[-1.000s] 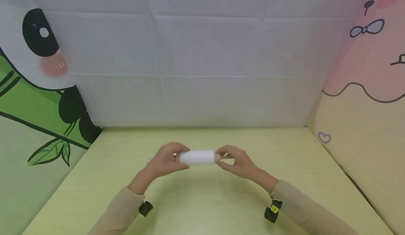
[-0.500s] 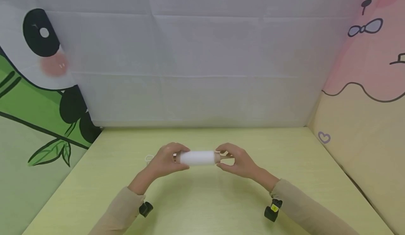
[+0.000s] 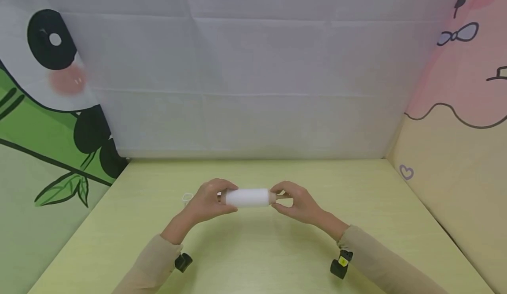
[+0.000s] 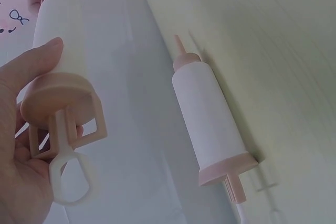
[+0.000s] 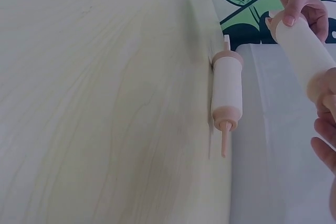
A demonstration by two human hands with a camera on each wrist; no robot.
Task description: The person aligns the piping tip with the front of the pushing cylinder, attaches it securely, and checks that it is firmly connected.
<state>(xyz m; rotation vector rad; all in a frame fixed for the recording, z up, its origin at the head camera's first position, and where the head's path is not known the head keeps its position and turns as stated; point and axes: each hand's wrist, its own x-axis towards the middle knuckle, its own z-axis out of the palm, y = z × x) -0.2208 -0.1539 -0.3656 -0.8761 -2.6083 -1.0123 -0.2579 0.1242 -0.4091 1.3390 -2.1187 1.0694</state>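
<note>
My left hand (image 3: 203,201) grips the collar end of a large syringe (image 3: 247,197) with a white barrel and pinkish-beige ends, thumb and fingers on opposite sides. At the nozzle end, my right hand (image 3: 299,202) pinches the pinkish cap with its fingertips. The syringe is held level between both hands. In the left wrist view its pinkish finger grips and pale plunger ring (image 4: 72,179) stick out near the left palm. A second, similar syringe (image 4: 207,114) lies on the table; the right wrist view also shows that lying syringe (image 5: 227,80). From the head it is mostly hidden.
The pale yellow wooden table (image 3: 253,259) runs back to a white cloth wall (image 3: 253,87). Printed cloth panels stand on both sides, a green one (image 3: 47,223) at left and a pink and beige one (image 3: 455,175) at right. Both sleeved wrists carry small black cameras.
Both hands hold the syringe in almost the same place throughout. The right fingers shift slightly at the nozzle end.
</note>
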